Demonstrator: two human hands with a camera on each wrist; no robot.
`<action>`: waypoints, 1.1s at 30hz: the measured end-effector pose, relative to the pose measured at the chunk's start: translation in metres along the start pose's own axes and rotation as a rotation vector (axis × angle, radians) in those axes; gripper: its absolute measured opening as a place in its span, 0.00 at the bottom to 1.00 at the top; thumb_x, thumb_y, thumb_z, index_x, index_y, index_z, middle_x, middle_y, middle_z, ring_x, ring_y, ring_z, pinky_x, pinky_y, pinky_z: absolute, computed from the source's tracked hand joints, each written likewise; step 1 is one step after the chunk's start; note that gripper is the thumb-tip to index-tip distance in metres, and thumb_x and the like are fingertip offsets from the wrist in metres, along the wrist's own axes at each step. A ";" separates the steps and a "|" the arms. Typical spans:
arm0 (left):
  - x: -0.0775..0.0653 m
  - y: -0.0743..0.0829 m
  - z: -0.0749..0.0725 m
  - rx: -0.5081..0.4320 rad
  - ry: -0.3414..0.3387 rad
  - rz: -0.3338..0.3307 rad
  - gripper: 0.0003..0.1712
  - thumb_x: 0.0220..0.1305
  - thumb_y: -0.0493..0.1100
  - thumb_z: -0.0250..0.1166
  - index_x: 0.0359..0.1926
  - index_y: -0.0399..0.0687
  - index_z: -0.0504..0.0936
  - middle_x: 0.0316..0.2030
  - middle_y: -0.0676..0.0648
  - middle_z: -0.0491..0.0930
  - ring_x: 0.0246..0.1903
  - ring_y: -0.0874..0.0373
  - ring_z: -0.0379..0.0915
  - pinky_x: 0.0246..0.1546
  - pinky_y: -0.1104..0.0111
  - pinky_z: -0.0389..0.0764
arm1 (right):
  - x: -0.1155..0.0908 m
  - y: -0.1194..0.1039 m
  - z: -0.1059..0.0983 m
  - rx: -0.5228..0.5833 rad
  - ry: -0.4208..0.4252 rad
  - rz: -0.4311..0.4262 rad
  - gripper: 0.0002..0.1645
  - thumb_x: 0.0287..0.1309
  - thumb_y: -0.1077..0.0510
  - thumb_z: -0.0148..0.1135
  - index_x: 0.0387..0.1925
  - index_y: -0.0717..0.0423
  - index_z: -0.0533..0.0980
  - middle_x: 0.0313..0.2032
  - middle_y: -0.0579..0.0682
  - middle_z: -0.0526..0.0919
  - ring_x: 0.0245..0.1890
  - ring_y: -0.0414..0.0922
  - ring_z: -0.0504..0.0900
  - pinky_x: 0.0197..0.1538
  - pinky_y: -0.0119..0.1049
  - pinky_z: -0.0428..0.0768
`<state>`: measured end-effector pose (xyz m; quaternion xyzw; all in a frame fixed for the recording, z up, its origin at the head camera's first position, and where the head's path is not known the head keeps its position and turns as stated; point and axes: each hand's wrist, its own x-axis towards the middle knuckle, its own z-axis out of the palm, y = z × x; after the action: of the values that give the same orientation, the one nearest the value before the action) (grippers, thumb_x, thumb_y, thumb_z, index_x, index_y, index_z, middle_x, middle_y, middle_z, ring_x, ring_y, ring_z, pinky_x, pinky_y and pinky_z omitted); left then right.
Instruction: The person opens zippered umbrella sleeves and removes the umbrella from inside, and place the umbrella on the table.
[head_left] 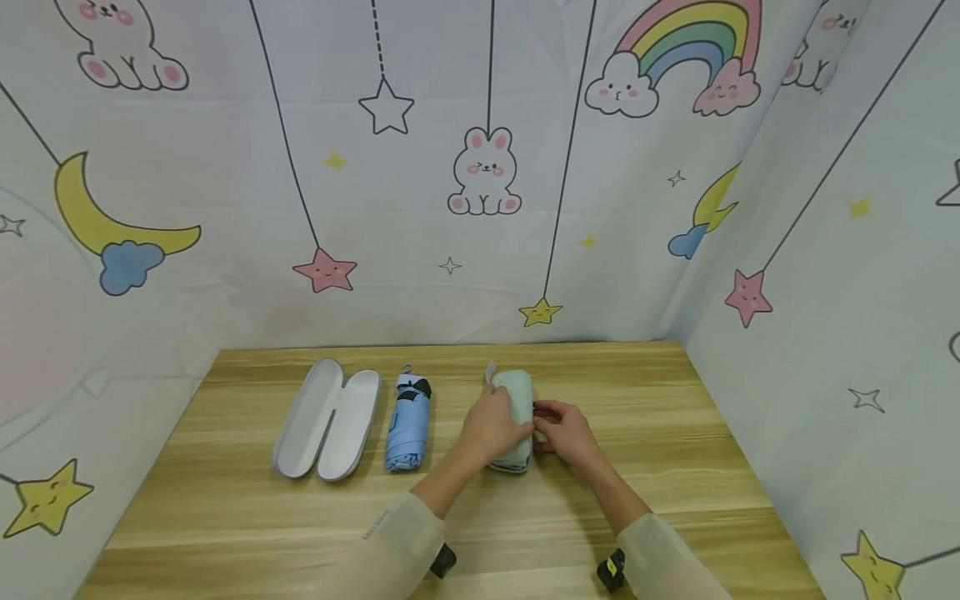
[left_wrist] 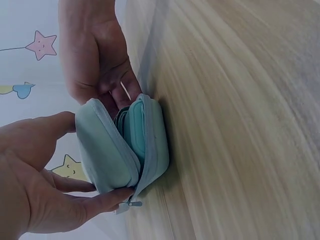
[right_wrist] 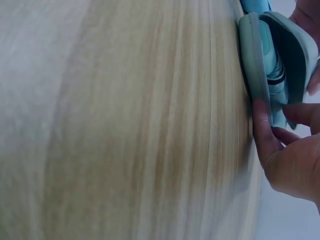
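Note:
A mint-green zip case [head_left: 517, 392] lies on the table, its lid partly raised in both wrist views. Inside sits a folded teal bundle with a smooth end and a dark band [right_wrist: 268, 45], which looks like a compact umbrella. My left hand [head_left: 491, 425] grips the lid from the left, thumb and fingers around it in the left wrist view [left_wrist: 45, 175]. At the right side, my right hand [head_left: 566, 429] pinches the open edge of the case near one end, its fingers [right_wrist: 262, 127] against the lower shell. A zip pull [left_wrist: 134, 203] hangs at the near corner.
To the left lies a blue folded umbrella [head_left: 408, 425] with a wrist loop. Farther left, a white hard case [head_left: 306, 425] stands open like a glasses case. A printed cloth [head_left: 420, 300] walls the back and sides of the wooden table [head_left: 247, 533].

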<state>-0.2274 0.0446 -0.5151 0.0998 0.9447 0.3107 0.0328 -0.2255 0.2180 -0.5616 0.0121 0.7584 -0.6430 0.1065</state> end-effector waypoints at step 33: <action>-0.004 -0.028 -0.023 -0.335 -0.054 -0.114 0.45 0.65 0.54 0.74 0.73 0.32 0.71 0.64 0.31 0.78 0.57 0.40 0.80 0.52 0.49 0.85 | 0.004 0.006 0.001 -0.035 0.046 -0.005 0.24 0.73 0.65 0.63 0.67 0.68 0.76 0.54 0.63 0.83 0.52 0.53 0.84 0.43 0.45 0.90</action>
<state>-0.2309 0.0085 -0.5134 0.0475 0.8826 0.4586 0.0917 -0.2282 0.2182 -0.5686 0.0230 0.7717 -0.6296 0.0876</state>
